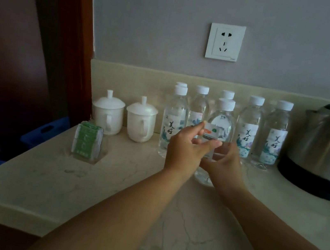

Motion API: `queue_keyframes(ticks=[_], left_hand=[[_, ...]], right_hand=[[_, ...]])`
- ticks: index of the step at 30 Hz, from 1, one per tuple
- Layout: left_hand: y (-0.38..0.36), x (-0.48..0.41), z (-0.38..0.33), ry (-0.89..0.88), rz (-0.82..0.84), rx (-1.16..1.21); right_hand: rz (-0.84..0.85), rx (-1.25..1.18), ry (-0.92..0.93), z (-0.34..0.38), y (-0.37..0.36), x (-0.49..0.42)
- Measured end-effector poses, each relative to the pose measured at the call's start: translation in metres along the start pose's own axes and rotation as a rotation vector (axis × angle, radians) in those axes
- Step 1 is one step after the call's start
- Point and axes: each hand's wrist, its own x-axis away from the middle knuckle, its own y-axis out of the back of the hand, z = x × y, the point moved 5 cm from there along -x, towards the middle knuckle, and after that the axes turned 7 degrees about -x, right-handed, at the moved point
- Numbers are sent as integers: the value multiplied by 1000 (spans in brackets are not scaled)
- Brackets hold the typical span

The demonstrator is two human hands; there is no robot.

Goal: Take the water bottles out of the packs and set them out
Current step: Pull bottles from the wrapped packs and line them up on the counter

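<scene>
Clear white-capped water bottles (248,127) upright along the backsplash, one (222,121) nearer front.

One head view only: it looks forward and down from close over the desk (46,184), facing the wall socket (225,42) square ahead.

We cannot see the lower body of the front bottle (223,121) at frame centre, because the left hand (186,147) and right hand (225,167) cover it. Two rear bottles (181,84) show only their caps behind the front row. The kettle (326,148) is cut off by the right edge. Print on the green sachets (87,140) at centre left is too small for us to read.
</scene>
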Motion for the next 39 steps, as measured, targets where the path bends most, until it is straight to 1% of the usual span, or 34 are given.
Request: queue_keyframes(ticks=[4,8,11,13,15,18,20,24,25,27,29,32,34,36,39], left_hand=[[-2,2,9,16,-63,33],[-4,12,29,81,-133,62],[-5,14,32,87,-137,41],[-4,13,33,88,-148,-8],[-3,12,34,79,-162,-75],[-6,12,33,76,-114,-157],[-8,12,31,78,-82,-195],[-9,12,31,85,-39,-215],[-9,12,31,86,-26,-217],[-11,13,29,77,-6,-244],[-10,16,25,48,-7,-272],[-12,19,19,-4,18,-279],[-16,21,15,-46,64,-323],[-19,22,14,-64,109,-371],[-23,23,19,-30,188,-385]], right_hand=[[36,57,-14,3,-6,-3],[189,-27,-61,-4,-5,-2],[238,-22,-56,-5,-4,-2],[222,-50,-60,-8,-5,-6],[139,-70,-81,-15,-6,-14],[18,53,-86,-22,-8,-21],[-7,89,-84,-25,-8,-23],[59,-116,-113,-28,-7,-25],[56,-128,-115,-29,-6,-25],[20,-78,-99,-29,-4,-26],[-12,30,-80,-28,-4,-26],[-14,126,-44,-23,-8,-24],[27,69,-35,-19,-9,-22],[60,-49,-61,-19,-7,-21],[21,-107,-117,-26,-3,-23]])
